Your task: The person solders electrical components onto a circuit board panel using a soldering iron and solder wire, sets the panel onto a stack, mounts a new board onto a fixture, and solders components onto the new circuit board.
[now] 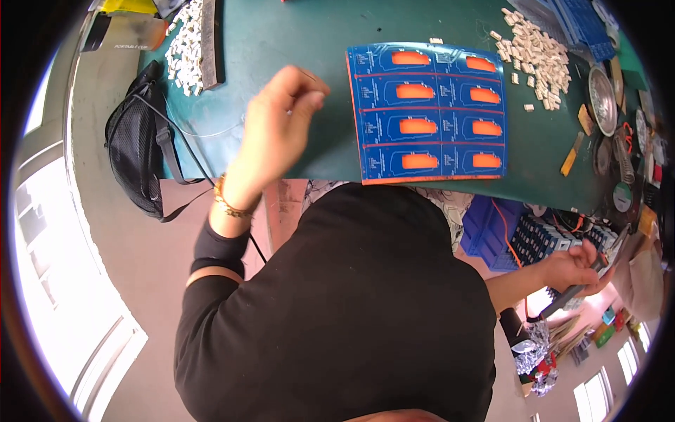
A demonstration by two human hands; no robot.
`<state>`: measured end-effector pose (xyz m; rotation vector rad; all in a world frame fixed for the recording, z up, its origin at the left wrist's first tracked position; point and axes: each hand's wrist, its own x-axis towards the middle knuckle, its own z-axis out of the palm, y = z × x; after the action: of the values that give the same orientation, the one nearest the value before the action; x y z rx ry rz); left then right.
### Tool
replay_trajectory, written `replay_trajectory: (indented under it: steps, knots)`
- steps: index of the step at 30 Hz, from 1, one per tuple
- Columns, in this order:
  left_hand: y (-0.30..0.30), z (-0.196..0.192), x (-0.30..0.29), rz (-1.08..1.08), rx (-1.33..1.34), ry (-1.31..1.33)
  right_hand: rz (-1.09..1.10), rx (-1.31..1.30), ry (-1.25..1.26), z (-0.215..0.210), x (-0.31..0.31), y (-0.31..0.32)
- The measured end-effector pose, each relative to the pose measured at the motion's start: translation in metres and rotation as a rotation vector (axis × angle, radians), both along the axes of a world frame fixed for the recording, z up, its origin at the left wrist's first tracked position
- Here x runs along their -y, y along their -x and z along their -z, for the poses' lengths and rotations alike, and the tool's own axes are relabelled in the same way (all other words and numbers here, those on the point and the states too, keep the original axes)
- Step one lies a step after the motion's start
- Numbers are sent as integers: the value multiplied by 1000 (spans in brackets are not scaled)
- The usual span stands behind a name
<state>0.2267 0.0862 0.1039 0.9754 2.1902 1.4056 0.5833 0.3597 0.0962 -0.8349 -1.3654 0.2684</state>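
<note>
My left hand point(285, 116) is raised over the green table, left of a blue circuit board panel point(439, 109). Its thumb and fingers are pinched together, and whatever they may hold is too small to make out. The panel lies near the table's front edge, divided into several sections with orange openings. Far to the right, beyond the table's front edge, my right hand point(580, 267) is closed around a long, dark, rod-shaped tool point(562, 302). What kind of tool it is cannot be made out.
Small white connector-like parts point(538, 56) are heaped at the back right, with another heap point(186, 53) beside a dark bar point(211, 42) at the back left. A black bag point(137, 141) hangs at the left edge. A metal dish point(602, 98) and yellow-handled tool point(573, 155) lie right.
</note>
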Motion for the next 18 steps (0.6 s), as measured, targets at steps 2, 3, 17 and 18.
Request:
replay_trajectory:
  steps: [2,3,17,18]
  knots:
    - [3,-29,2,72,181,49,-295,-229,-36,1,9,17]
    - [2,-42,-2,178,76,-5,-398,-206,43,1,17,25]
    - [-29,-70,-50,448,-409,-163,-1318,-214,460,-15,103,169]
    - [-29,-68,-50,432,-363,-168,-1325,-220,468,-14,106,171]
